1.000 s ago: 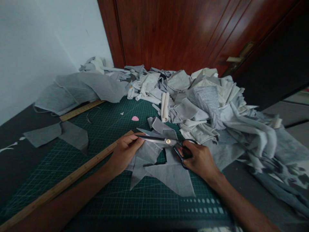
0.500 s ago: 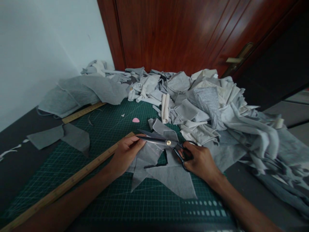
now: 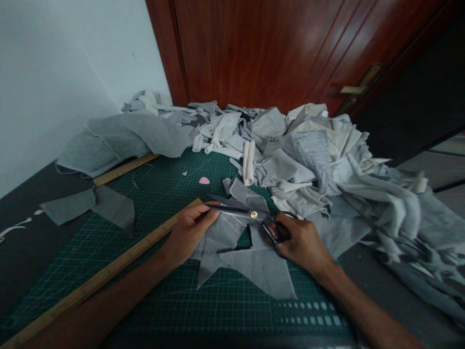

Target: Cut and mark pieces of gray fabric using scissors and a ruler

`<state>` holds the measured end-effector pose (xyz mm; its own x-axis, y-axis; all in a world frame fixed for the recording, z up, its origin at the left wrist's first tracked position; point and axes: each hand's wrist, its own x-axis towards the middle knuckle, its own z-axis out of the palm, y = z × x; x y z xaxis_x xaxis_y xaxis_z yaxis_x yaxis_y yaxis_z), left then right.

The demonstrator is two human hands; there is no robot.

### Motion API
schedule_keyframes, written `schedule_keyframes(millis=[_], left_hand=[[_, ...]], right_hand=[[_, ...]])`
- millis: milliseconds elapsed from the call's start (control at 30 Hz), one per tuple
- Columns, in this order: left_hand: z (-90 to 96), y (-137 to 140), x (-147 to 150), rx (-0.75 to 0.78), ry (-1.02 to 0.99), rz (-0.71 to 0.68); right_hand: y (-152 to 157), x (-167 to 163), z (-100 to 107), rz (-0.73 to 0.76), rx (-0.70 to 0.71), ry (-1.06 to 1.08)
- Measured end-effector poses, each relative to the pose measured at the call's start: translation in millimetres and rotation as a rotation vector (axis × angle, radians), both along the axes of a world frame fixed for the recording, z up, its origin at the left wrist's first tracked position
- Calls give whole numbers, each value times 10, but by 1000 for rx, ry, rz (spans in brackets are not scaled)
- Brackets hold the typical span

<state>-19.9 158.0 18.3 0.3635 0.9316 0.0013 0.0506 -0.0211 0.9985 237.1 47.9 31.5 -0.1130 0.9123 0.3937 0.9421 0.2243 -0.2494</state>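
Observation:
My right hand point(image 3: 301, 242) is wrapped round the black handles of a pair of scissors point(image 3: 254, 214). The blades point left, slightly parted, over a grey fabric piece point(image 3: 225, 230). With thumb and fingers pinched, my left hand point(image 3: 192, 230) grips the edge of that fabric beside the blade tips. Other grey scraps point(image 3: 261, 271) lie under and below the scissors, overlapping, with pointed corners. A folded grey strip point(image 3: 247, 191) lies just beyond the blades. Whether the blades touch the fabric I cannot tell.
A green cutting mat point(image 3: 170, 179) covers the table. A long wooden ruler point(image 3: 109, 271) runs diagonally under my left forearm; another ruler point(image 3: 125, 169) lies behind. Pink tailor's chalk point(image 3: 204, 181) sits near the middle. Heaped fabric scraps point(image 3: 308, 150) line the back and right, before a wooden door point(image 3: 254, 53).

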Motion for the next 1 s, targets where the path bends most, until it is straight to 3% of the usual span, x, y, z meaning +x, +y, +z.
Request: schedule_keyframes(millis=[300,1000], left_hand=[[18,3,-1,31,4,-14],[-10,9,-8,8,15,-22]], right_hand=[[0,17,-38,-25,-59,30],[3,18,-47,-9,-26,35]])
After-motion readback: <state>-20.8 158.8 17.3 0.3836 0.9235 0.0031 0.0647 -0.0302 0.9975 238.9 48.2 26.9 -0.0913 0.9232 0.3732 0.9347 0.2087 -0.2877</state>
